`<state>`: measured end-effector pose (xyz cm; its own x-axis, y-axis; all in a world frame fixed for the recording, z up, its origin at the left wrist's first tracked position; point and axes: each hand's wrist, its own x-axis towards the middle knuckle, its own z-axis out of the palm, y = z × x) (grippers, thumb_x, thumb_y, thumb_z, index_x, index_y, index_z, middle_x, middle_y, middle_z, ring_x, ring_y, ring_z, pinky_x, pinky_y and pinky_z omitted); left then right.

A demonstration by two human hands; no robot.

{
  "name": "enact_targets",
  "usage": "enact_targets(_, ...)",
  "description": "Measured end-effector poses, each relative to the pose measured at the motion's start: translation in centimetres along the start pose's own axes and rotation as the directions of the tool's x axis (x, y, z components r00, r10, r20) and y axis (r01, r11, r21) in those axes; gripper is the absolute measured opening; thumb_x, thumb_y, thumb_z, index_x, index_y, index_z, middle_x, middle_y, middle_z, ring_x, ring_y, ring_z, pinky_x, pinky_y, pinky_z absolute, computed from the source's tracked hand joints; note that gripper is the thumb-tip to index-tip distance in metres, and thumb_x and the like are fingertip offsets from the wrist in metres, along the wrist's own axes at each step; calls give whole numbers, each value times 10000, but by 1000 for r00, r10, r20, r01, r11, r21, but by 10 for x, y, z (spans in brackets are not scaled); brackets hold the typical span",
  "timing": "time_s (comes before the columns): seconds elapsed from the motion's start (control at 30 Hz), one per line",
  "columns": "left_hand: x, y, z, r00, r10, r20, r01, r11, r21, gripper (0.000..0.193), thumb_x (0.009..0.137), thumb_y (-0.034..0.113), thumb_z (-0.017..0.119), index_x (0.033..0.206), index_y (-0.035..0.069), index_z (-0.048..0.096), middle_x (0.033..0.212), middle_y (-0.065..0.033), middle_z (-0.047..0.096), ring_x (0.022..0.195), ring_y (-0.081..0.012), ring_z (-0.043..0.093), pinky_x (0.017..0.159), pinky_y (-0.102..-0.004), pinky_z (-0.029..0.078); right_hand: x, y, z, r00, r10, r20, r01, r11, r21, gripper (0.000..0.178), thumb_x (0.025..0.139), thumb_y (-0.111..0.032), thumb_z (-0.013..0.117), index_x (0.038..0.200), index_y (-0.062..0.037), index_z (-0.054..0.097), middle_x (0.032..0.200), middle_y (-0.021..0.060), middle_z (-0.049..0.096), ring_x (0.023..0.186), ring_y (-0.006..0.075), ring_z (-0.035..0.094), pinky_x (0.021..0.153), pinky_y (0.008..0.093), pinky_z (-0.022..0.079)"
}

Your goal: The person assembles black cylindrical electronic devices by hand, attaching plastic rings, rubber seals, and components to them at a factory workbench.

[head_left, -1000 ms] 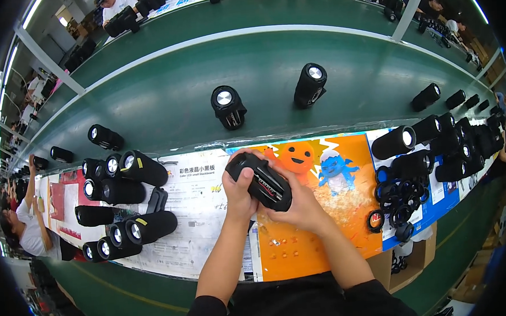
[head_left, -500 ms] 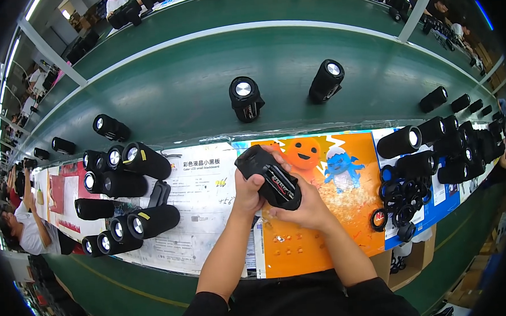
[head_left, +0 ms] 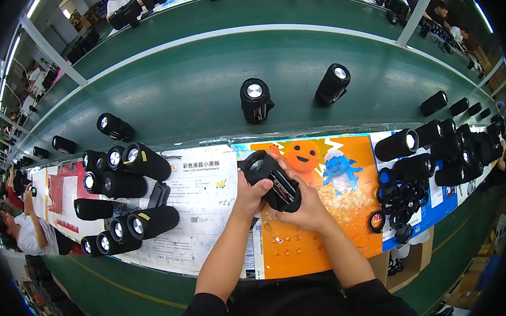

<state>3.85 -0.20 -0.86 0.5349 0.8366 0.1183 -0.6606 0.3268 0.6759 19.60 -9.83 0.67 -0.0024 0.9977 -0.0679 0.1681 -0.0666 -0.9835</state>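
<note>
Above the middle of the bench I hold a black cylindrical speaker (head_left: pixel 274 177) between both hands. It is tilted, with its dark round end up toward the far left and a panel with pale print facing up. My left hand (head_left: pixel 250 195) wraps the left side, thumb laid across the body. My right hand (head_left: pixel 308 205) grips the lower right end, its fingers partly hidden behind the speaker. An orange sheet with cartoon figures (head_left: pixel 325 234) lies below, beside a white printed sheet (head_left: pixel 201 201).
Black speakers (head_left: pixel 153 221) lie grouped on the left, and others (head_left: pixel 397 144) on the right. Black rings (head_left: pixel 405 214) are piled near the blue sheet. Beyond the bench, a green conveyor (head_left: pixel 192 87) carries spaced speakers (head_left: pixel 256 100). A cardboard box (head_left: pixel 421 258) stands below right.
The held speaker has turned in my hands, so its round end now faces up more. Two speakers on the conveyor have shifted slightly right.
</note>
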Motion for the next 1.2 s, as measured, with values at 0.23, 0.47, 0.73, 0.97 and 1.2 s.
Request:
enact_targets(0.23, 0, -5, 1, 1000, 20, -9, -20, 1000, 14, 729, 867, 385, 969, 1383, 37, 589, 1194, -144, 696, 1111, -310, 752, 992, -457, 658, 1, 4, 2, 999, -28, -38, 28, 999, 15, 841, 752, -212, 972, 1440, -10, 534, 1206, 154, 771, 1097, 244, 787, 990, 371, 607)
enact_targets(0.47, -3, -5, 0, 1000, 15, -3, -15, 1000, 4, 719, 880, 398, 953, 1389, 44, 588, 1174, -143, 700, 1098, -304, 753, 985, -452, 659, 0, 6, 5, 997, -66, -39, 65, 998, -24, 862, 754, -207, 970, 1455, -5, 509, 1215, 161, 766, 1107, 248, 785, 996, 374, 608)
enact_targets(0.73, 1, -13, -2, 1000, -3, -30, 3, 1000, -20, 706, 841, 343, 967, 1361, 44, 594, 1183, -134, 718, 1083, -301, 768, 989, -462, 663, -2, 19, 3, 986, -141, -88, 141, 990, -15, 945, 741, -193, 983, 1527, -18, 488, 1338, 207, 708, 1237, 306, 737, 1089, 425, 578)
enact_targets(0.97, 7, -11, -1, 998, 64, 25, -66, 995, 81, 743, 912, 503, 918, 1373, 35, 571, 1185, -122, 660, 1104, -271, 718, 1029, -423, 613, 4, 11, 7, 975, -178, -130, 187, 981, 55, 828, 740, -221, 963, 1422, -5, 545, 1228, 201, 764, 1141, 337, 776, 999, 433, 607)
enact_targets(1.2, 9, -11, -1, 997, 39, 70, -44, 997, 60, 737, 882, 483, 929, 1338, 12, 592, 1152, -136, 671, 1083, -285, 722, 1003, -423, 612, -16, -3, -13, 983, -166, -77, 155, 979, -133, 931, 818, -373, 973, 1529, 15, 513, 1331, 217, 741, 1232, 356, 737, 1061, 433, 575)
